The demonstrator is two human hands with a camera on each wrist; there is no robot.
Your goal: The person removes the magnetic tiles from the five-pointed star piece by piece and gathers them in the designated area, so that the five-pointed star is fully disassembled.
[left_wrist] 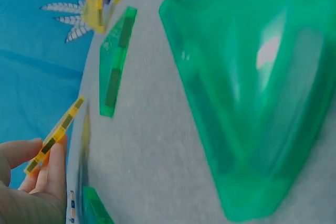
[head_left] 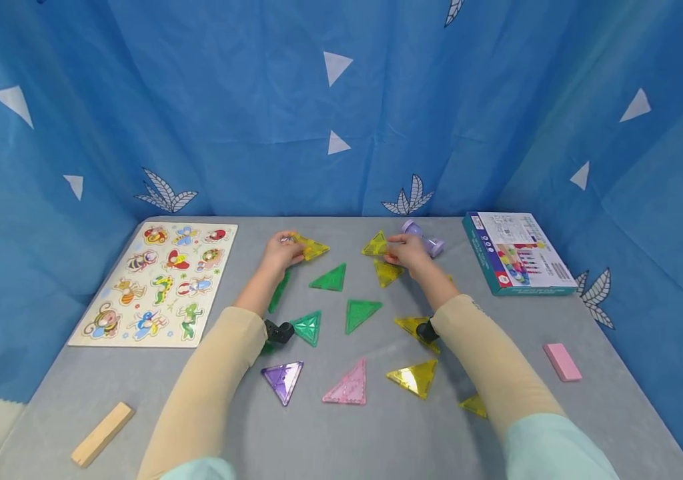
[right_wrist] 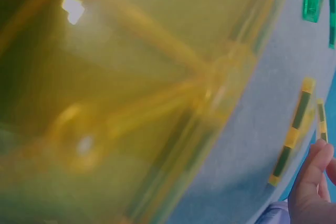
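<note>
My left hand [head_left: 282,253] pinches a translucent yellow triangular tile [head_left: 311,247] by one corner, above the far part of the table. The left wrist view shows this tile [left_wrist: 56,134] edge-on, between thumb and fingers. Across from it, my right hand [head_left: 407,253] holds another yellow triangular tile [head_left: 375,244], tilted up, its right part hidden by the fingers. Just below that hand lies a third yellow tile [head_left: 387,272]. Green triangular tiles [head_left: 329,278] are spread between my arms. A large yellow tile [right_wrist: 131,40] fills much of the right wrist view, close to the camera.
Nearer me lie a purple tile [head_left: 283,382], a pink tile [head_left: 349,385] and more yellow tiles [head_left: 416,378]. An insect puzzle board [head_left: 230,240] and wooden block [head_left: 103,435] are left. A purple object [head_left: 433,247], box [head_left: 527,252] and pink block [head_left: 562,363] are right.
</note>
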